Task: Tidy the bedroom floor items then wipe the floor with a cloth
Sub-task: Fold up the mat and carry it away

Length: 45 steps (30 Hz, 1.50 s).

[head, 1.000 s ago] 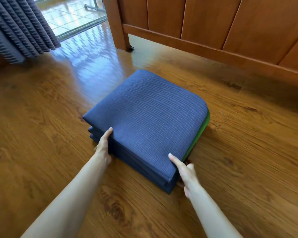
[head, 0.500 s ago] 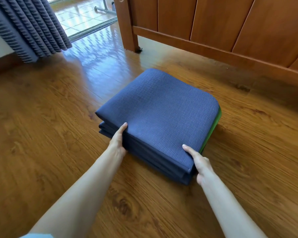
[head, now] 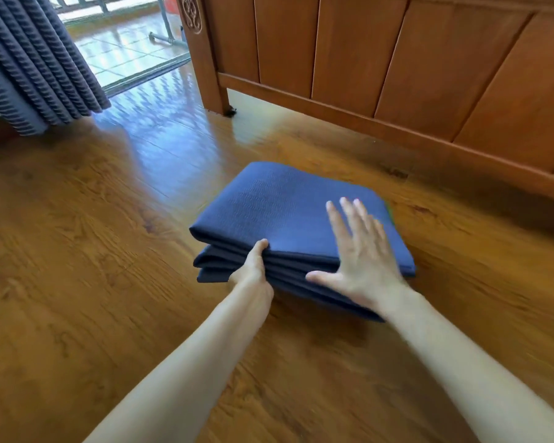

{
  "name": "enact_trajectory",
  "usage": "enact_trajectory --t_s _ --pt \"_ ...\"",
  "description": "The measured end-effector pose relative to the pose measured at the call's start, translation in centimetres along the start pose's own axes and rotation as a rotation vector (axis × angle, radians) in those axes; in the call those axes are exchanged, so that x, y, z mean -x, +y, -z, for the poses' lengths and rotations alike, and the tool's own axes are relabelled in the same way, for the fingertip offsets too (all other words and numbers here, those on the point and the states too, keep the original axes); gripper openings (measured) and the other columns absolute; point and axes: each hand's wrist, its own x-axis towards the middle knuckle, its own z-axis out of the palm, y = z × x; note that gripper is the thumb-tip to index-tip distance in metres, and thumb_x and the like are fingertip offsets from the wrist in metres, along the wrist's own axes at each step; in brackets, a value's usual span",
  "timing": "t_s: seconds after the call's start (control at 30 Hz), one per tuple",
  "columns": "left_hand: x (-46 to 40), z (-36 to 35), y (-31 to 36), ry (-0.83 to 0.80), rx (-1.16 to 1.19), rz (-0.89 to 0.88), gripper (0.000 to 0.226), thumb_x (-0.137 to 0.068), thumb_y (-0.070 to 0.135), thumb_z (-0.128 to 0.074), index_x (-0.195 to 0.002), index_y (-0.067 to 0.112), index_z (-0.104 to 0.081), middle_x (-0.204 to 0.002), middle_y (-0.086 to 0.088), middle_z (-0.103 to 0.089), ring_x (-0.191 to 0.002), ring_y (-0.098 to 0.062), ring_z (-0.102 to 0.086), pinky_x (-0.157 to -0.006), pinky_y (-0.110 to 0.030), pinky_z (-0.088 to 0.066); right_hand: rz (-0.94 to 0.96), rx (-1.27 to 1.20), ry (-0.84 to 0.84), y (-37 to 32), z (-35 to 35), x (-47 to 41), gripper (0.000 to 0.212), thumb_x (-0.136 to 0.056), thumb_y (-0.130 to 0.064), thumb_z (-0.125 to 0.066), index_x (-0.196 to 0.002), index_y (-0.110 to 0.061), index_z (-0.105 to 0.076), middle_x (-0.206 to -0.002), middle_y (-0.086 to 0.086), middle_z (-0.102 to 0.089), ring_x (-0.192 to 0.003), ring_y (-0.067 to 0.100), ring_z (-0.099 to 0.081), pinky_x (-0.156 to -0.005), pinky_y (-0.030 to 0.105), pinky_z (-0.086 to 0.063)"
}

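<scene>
Here, a folded blue mat (head: 288, 215) lies on the wooden floor (head: 77, 266) near a wooden bed frame (head: 397, 75). The left hand (head: 253, 270) grasps the mat's near edge, thumb on top and fingers tucked under the upper fold. The right hand (head: 362, 260) rests flat on top, fingers (head: 349, 219) straight and spread, released. A grey curtain (head: 29, 65) hangs at far left.
</scene>
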Motion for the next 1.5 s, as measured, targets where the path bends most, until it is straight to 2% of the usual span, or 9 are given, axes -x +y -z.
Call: enact_trajectory --t_s 0.17,0.3,0.43,0.5,0.63,0.77,1.07,1.2,1.5 --pt "3.3 0.0 0.2 0.023 0.035 0.029 0.064 -0.060 0.028 -0.084 -0.112 0.006 -0.052 -0.101 -0.012 -0.064 -0.082 -0.029 -0.064 -0.079 -0.044 -0.056 0.122 0.448 -0.131 -2.6 -4.0 3.1 0.132 -0.064 -0.053 -0.075 -0.145 -0.014 0.023 -0.151 0.029 0.001 -0.139 0.047 -0.005 -0.110 0.054 0.003" --pt "6.0 0.1 1.1 0.046 0.043 -0.039 0.062 -0.067 0.024 -0.082 -0.115 0.006 -0.047 -0.110 -0.009 -0.058 -0.094 -0.026 -0.059 -0.080 -0.036 -0.052 0.206 0.352 0.059 -1.3 -2.2 1.8 0.101 -0.046 -0.009 -0.079 -0.138 -0.002 -0.038 -0.108 0.019 -0.056 -0.093 0.033 -0.059 -0.084 0.041 -0.045" --pt "10.5 1.7 3.3 -0.222 -0.141 -0.148 0.064 -0.078 0.019 -0.074 -0.132 0.007 -0.042 -0.128 -0.010 -0.053 -0.111 -0.025 -0.056 -0.085 -0.031 -0.045 0.198 0.275 0.067 -0.5 4.0 -1.2 0.083 -0.042 -0.008 -0.080 -0.122 -0.001 -0.056 -0.095 0.011 -0.063 -0.083 0.029 -0.061 -0.072 0.032 -0.048" --pt "13.1 3.9 4.1 -0.293 -0.351 -0.334 0.077 -0.077 0.020 -0.076 -0.138 0.010 -0.030 -0.128 -0.008 -0.050 -0.109 -0.020 -0.052 -0.086 -0.032 -0.042 0.225 0.227 -0.007 0.1 6.8 -1.9 0.074 -0.069 -0.011 -0.068 -0.137 -0.008 -0.040 -0.116 0.008 -0.056 -0.107 0.028 -0.053 -0.089 0.034 -0.040" --pt "15.2 5.7 6.7 -0.308 -1.146 -1.259 0.110 -0.060 0.043 -0.084 -0.143 0.024 -0.014 -0.144 -0.005 -0.024 -0.132 -0.019 -0.027 -0.111 -0.038 -0.029 0.211 0.052 -0.137 1.5 11.0 -2.1 0.061 -0.073 -0.008 -0.062 -0.131 -0.020 -0.048 -0.116 0.002 -0.059 -0.108 0.023 -0.053 -0.095 0.035 -0.042" --pt "12.6 2.1 8.5 -0.417 -1.966 -1.352 0.127 -0.064 0.073 -0.063 -0.146 0.022 0.020 -0.156 0.001 0.021 -0.142 -0.020 0.021 -0.111 -0.037 0.014 0.176 -0.069 -0.304 2.1 11.8 -0.6 0.062 -0.067 -0.010 -0.072 -0.125 -0.021 -0.052 -0.115 0.000 -0.059 -0.106 0.021 -0.054 -0.091 0.037 -0.046" --pt "10.7 -1.1 8.5 -0.477 -2.280 -1.413 0.135 -0.056 0.074 -0.068 -0.148 0.017 0.013 -0.154 -0.001 -0.008 -0.140 -0.024 -0.009 -0.115 -0.038 -0.006 0.127 0.114 -0.440 6.2 10.8 1.7 0.123 -0.061 -0.066 -0.072 -0.149 -0.030 0.006 -0.153 0.001 -0.016 -0.138 0.023 -0.019 -0.113 0.039 -0.017" --pt "9.7 -1.8 8.7 -0.446 -2.291 -1.473 0.131 -0.059 0.068 -0.070 -0.149 0.014 0.008 -0.151 -0.002 -0.019 -0.136 -0.023 -0.021 -0.113 -0.035 -0.016 0.102 0.137 -0.476 7.5 11.1 0.6 0.131 -0.058 -0.065 -0.075 -0.146 -0.033 0.016 -0.146 0.004 -0.026 -0.131 0.024 -0.027 -0.110 0.038 -0.023" --pt "9.0 -3.9 8.8 -0.493 -2.232 -1.486 0.071 -0.060 0.050 -0.075 -0.113 0.018 -0.040 -0.110 0.001 -0.056 -0.099 -0.021 -0.053 -0.086 -0.037 -0.043 0.030 0.095 -0.427 7.3 10.7 -1.6 0.062 -0.062 -0.056 -0.078 -0.106 -0.020 -0.052 -0.104 -0.001 -0.058 -0.093 0.018 -0.054 -0.078 0.034 -0.048"
